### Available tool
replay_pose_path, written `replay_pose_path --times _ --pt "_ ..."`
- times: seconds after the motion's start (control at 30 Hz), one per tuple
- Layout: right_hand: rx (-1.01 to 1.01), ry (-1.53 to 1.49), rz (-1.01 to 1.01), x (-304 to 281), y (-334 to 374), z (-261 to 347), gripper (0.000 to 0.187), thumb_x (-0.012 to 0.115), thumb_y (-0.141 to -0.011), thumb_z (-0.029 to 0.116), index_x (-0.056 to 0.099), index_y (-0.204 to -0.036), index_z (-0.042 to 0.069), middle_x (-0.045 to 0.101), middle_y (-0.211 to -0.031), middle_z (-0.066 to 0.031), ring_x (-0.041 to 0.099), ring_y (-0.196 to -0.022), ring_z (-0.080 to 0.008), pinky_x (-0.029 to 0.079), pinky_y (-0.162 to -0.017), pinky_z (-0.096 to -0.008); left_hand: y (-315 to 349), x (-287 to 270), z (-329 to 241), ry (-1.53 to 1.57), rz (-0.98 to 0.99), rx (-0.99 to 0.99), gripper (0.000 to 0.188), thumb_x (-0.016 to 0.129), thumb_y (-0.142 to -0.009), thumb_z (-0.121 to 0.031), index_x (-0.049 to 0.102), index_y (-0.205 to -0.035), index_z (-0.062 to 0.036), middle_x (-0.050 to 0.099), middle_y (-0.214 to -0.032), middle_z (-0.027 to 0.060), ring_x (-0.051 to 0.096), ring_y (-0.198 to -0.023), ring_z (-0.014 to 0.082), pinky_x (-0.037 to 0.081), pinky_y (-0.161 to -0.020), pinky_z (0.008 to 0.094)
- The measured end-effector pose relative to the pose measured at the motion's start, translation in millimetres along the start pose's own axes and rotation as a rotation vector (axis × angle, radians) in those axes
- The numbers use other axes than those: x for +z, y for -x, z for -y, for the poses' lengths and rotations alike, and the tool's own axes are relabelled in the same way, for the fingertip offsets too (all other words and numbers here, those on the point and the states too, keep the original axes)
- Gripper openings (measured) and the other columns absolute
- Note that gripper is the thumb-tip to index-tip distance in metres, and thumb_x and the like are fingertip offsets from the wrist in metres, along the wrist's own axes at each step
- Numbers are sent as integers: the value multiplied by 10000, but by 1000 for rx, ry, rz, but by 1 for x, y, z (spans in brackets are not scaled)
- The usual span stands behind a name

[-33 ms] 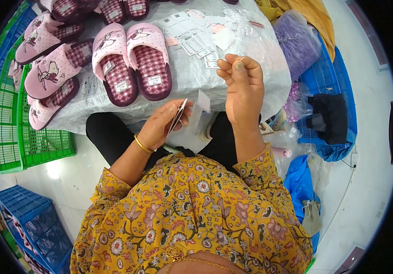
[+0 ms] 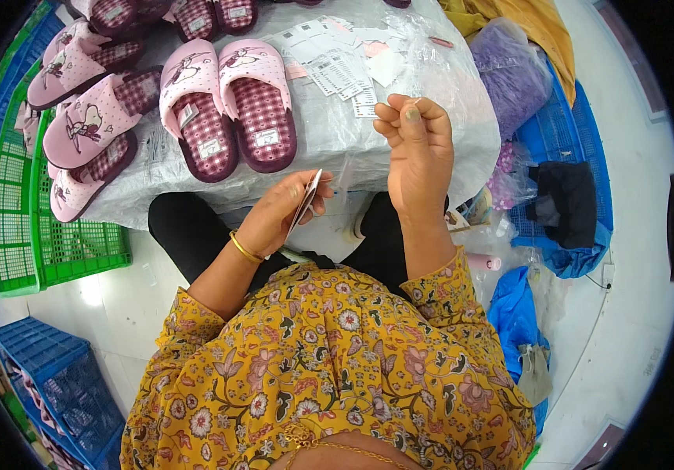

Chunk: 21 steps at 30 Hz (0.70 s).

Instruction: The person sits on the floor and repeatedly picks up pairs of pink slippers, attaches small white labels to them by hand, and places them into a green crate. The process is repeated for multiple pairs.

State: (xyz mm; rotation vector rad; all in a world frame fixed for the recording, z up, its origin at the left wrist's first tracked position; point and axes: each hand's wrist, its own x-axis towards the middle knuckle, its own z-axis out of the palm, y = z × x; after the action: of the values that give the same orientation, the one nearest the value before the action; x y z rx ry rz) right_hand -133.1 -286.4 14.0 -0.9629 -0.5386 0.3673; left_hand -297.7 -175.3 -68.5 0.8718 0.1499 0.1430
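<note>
My left hand [image 2: 282,207] is closed round a few thin white cards [image 2: 304,205] that look like hang tags, seen nearly edge-on. Raised over the table edge, my right hand [image 2: 418,149] pinches thumb and forefinger together. Something thin and pale shows at its fingertips, too small to name. Between my hands a pale, see-through tag-like piece [image 2: 346,174] hangs in the air, and I cannot tell what holds it. Ahead of my left hand, a pair of pink slippers [image 2: 263,117] with dark checked insoles stands on the table. A small label lies in the left slipper.
More pink slippers [image 2: 85,125] crowd the table's left side. Loose printed paper tags [image 2: 335,72] lie on the plastic-covered table [image 2: 321,141]. Green crates [image 2: 79,243] and a blue crate [image 2: 63,376] stand at left. Purple bagged goods [image 2: 509,66] and a blue basket [image 2: 580,141] are at right.
The hanging piece between my hands has turned from a broader face to a narrow edge. Both hands are almost unmoved.
</note>
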Motion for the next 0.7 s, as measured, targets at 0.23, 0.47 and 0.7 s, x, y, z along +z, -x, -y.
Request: replay_pose_path --times 0.23,0.47,0.7 --pt "62 8 -55 -4 6 -2 149 585 -973 138 546 -1078 41 651 -1060 -102 665 -917 -180 549 -796 -303 7 -6 3 -200 -19 15 690 676 -865 -422 471 -1383 -16 589 -1201 61 546 -1014 134 411 -835 250" --pt "52 91 -16 -9 19 -5 146 587 -969 127 550 -1071 29 652 -1045 -113 672 -883 -179 557 -773 -302 14 4 -11 -483 -99 64 603 571 -946 -319 421 -1420 20 534 -1339 104 494 -1204 163 368 -1042 310" --pt "75 34 15 -11 23 0 152 584 -971 120 549 -1083 24 656 -1039 -115 677 -862 -173 561 -749 -304 16 -5 -2 -382 -135 13 414 399 -1040 -249 517 -1316 36 632 -1150 94 593 -1022 131 468 -900 263"
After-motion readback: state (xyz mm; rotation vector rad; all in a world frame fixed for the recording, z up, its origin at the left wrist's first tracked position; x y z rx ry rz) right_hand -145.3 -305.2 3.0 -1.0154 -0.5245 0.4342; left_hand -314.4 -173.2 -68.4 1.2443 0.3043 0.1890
